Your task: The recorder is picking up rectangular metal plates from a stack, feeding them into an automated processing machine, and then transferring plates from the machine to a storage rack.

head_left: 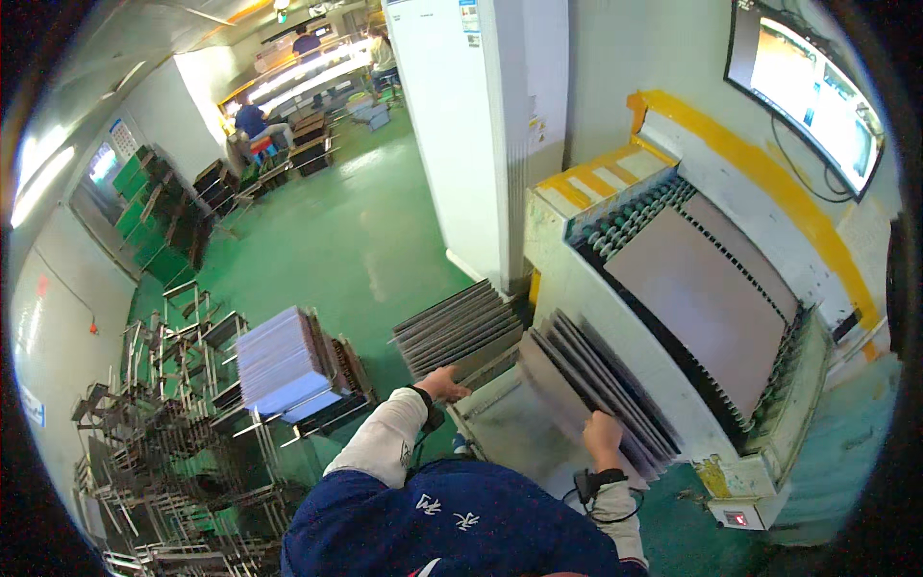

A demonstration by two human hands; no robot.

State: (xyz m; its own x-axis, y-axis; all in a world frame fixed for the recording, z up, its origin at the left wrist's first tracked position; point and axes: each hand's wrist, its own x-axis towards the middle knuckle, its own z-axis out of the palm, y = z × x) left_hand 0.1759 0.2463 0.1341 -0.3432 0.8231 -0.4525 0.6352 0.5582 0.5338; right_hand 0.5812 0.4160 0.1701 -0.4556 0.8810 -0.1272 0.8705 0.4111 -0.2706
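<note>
My right hand [604, 440] is closed around the edge of a flat grey-brown panel [553, 370]. That panel is the nearest to the left in a leaning row of similar panels [615, 389] beside the machine. My left hand [444, 385] is at the near corner of a rack of upright grey panels [457, 332], close to the rim of a pale worktop [510, 418]. Its fingers are stretched out and apart, and nothing shows in them.
On my right stands a roller conveyor machine [663, 385] with large flat panels [707, 298] on its rollers. A screen [812, 91] hangs above it. To the left are a rack of bluish-white panels [284, 361] and many metal frames [183, 433]. Ahead rises a white cabinet [457, 125]; people sit farther back.
</note>
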